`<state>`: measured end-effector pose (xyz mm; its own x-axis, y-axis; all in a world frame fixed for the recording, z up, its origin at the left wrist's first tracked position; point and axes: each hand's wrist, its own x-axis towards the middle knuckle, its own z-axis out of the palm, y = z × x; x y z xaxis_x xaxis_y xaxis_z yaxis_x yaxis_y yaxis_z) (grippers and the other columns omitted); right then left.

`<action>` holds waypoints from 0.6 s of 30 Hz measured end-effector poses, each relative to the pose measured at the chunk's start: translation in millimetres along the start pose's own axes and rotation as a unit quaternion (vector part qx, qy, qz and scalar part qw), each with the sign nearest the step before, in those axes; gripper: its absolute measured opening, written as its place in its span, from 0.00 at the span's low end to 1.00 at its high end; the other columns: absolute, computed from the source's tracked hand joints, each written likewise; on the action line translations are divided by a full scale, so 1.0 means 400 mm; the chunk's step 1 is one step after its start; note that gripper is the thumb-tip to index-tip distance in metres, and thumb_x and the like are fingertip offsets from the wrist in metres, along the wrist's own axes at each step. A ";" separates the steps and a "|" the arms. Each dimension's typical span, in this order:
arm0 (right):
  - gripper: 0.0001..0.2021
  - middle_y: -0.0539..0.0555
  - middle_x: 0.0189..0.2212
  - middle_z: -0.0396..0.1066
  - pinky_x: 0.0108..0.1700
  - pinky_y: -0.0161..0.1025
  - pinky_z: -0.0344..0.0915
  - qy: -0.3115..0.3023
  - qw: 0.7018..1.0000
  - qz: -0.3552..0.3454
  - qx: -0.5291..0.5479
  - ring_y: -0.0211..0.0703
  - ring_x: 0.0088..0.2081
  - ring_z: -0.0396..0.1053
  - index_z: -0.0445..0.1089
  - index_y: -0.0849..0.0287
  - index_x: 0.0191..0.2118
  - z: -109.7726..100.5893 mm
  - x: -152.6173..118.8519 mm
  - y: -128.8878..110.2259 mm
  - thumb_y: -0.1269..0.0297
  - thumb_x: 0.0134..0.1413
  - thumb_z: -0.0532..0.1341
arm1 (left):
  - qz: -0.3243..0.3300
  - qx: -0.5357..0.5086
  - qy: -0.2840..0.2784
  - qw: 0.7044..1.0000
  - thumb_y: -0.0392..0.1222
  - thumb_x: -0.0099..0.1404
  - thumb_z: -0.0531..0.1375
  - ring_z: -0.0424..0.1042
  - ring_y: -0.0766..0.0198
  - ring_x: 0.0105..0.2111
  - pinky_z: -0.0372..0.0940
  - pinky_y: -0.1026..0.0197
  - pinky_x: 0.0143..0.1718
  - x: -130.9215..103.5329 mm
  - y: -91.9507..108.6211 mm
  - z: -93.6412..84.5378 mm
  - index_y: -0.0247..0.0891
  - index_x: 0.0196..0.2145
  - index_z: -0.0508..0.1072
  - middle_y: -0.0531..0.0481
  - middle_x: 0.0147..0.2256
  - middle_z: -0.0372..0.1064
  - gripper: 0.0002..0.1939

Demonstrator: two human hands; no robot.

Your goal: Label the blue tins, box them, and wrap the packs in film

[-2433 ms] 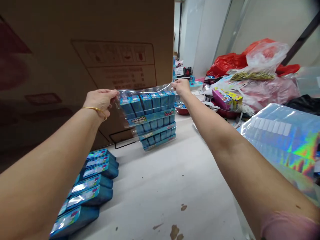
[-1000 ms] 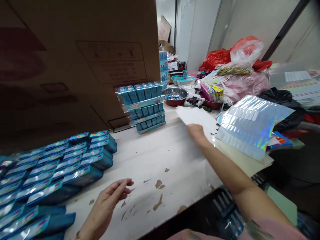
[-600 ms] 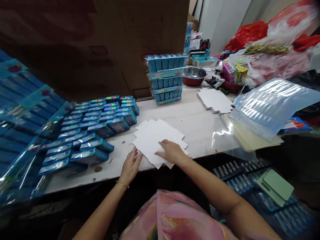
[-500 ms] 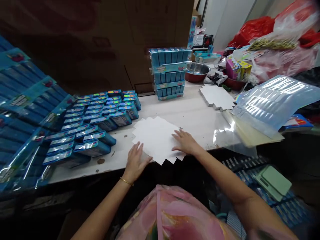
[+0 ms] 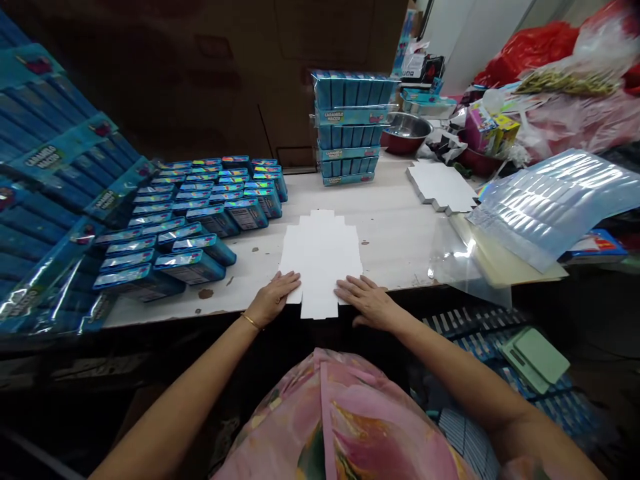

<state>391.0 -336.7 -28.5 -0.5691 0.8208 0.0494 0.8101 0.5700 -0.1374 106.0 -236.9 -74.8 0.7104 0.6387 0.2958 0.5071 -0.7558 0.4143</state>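
Observation:
A flat white die-cut cardboard blank (image 5: 321, 250) with stepped edges lies in front of me, its near flap jutting past the table edge. My left hand (image 5: 274, 297) rests on its near left corner, palm down with the fingers stretched out. On the near right corner lies my right hand (image 5: 367, 301), fingers spread flat over the card. Neither hand grips anything that I can see. Whether the blank is one sheet or several is hard to tell from above.
Rows of small blue boxes (image 5: 200, 207) stand on the left of the white table (image 5: 395, 233). Behind is a stack of blue display packs (image 5: 350, 127). To the right lie more white blanks (image 5: 443, 185) and clear plastic trays (image 5: 555, 203). A green scale (image 5: 535, 359) sits lower right.
The white blank has turned from a slanted position to square with me, its near flap now pointing at my body. Both hands have shifted to its near corners.

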 end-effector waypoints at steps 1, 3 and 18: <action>0.30 0.55 0.57 0.53 0.56 0.47 0.47 0.012 1.000 -0.010 -0.001 0.50 0.57 0.48 0.54 0.56 0.57 0.016 0.008 0.006 0.57 0.48 0.60 | -0.001 -0.017 0.004 1.000 0.33 0.61 0.46 0.60 0.63 0.53 0.53 0.48 0.55 -0.006 -0.006 0.000 0.39 0.44 0.68 0.45 0.49 0.65 0.18; 0.21 0.54 0.55 0.57 0.55 0.47 0.47 0.042 0.999 -0.004 0.007 0.48 0.56 0.51 0.58 0.54 0.54 0.045 0.023 0.010 0.63 0.53 0.56 | -0.004 -0.035 0.005 0.999 0.35 0.62 0.47 0.60 0.63 0.53 0.52 0.48 0.55 -0.015 -0.005 0.005 0.40 0.42 0.70 0.46 0.49 0.66 0.15; 0.19 0.53 0.48 0.65 0.50 0.48 0.54 0.100 0.993 0.010 0.059 0.48 0.51 0.58 0.65 0.49 0.49 0.090 0.062 0.004 0.72 0.50 0.57 | 0.016 0.186 -0.236 0.954 0.32 0.59 0.51 0.65 0.61 0.36 0.59 0.62 0.34 0.149 0.144 -0.096 0.38 0.28 0.73 0.47 0.31 0.71 0.11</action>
<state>373.1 -317.0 -63.1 -0.5038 0.8299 0.2398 0.7919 0.5546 -0.2556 158.8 -236.8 -0.2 0.8242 0.5448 -0.1545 0.5575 -0.8286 0.0519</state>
